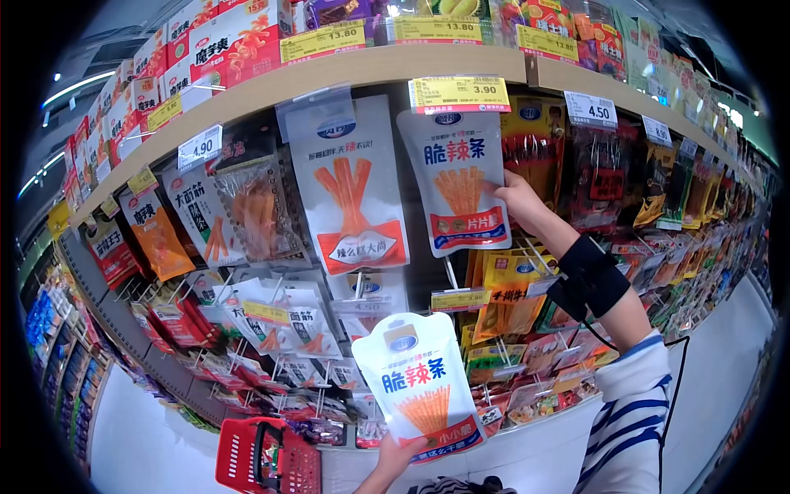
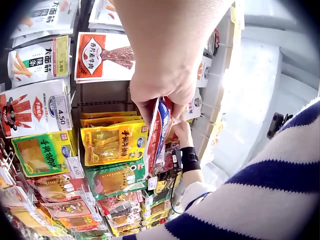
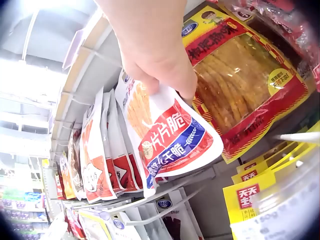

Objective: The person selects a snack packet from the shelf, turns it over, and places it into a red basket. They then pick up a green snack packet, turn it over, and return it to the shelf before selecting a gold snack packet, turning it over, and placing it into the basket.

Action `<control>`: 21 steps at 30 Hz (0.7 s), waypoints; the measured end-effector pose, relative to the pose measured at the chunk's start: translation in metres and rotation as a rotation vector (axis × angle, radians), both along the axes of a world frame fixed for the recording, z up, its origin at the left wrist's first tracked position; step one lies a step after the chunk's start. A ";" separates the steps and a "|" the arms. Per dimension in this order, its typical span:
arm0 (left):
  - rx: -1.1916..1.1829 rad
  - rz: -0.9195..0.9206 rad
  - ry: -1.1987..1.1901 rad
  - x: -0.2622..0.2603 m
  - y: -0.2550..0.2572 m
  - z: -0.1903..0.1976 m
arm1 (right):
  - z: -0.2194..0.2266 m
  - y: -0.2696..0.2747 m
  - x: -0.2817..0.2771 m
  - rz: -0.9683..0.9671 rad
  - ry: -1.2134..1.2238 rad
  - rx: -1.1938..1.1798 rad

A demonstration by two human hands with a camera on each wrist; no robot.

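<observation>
In the head view, we see the left hand (image 1: 397,457) pinching the lower-left corner of the loose white packet (image 1: 420,383), most of which rises above the fingers. The right hand (image 1: 520,199) grips the right edge of the hanging white packet (image 1: 457,185), which lies just to its left beneath a yellow price tag (image 1: 459,93).

From the left wrist, we find the loose white packet nearly edge-on, directly below the left hand, thumb and fingers closed on it.

From the right wrist, we see the hanging white packet under the right hand's curled fingers, beside a red-and-yellow packet (image 3: 240,82).
</observation>
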State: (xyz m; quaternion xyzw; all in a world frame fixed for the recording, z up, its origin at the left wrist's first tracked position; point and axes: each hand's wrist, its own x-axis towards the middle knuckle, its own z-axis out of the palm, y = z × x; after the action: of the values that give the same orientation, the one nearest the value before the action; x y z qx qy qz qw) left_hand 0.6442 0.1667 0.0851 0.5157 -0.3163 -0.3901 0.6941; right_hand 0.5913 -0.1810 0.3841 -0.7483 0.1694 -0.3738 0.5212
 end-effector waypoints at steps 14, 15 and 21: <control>-0.016 -0.008 0.037 0.000 -0.004 0.004 | 0.006 0.021 -0.041 0.207 0.000 0.093; -0.012 -0.010 0.033 0.001 -0.004 0.004 | 0.007 0.021 -0.041 0.194 -0.007 0.092; -0.028 0.046 -0.013 -0.003 -0.002 0.014 | 0.010 0.021 -0.022 0.091 -0.016 0.099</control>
State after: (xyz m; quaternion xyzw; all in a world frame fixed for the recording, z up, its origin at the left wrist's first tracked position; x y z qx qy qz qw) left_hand 0.6414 0.1647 0.0994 0.5155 -0.3147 -0.3662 0.7079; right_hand 0.5692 -0.1601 0.3939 -0.7255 0.1495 -0.3468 0.5753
